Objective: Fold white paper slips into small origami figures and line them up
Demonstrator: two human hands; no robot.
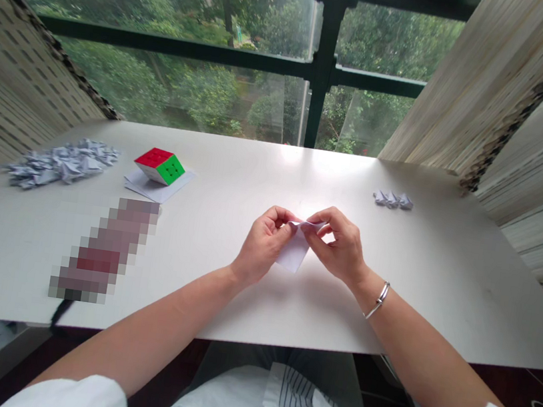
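Note:
A small white sheet of paper [293, 255], partly folded, is held up over the middle of the table. My left hand [265, 240] pinches its upper left edge between thumb and fingers. On the other side, my right hand [338, 243] pinches the upper right part, the thumb and fingertips close to those of the left. The paper's lower part hangs down between the hands, and its top edge looks bent. Fingers cover some of the folds.
A puzzle cube [161, 166] rests on white paper sheets [172, 191] at the left. Beyond it lies a heap of folded paper pieces [62, 164]. Several more folded pieces [392, 200] sit at the right. A blurred-out long object [103, 250] lies on the white table [179, 285].

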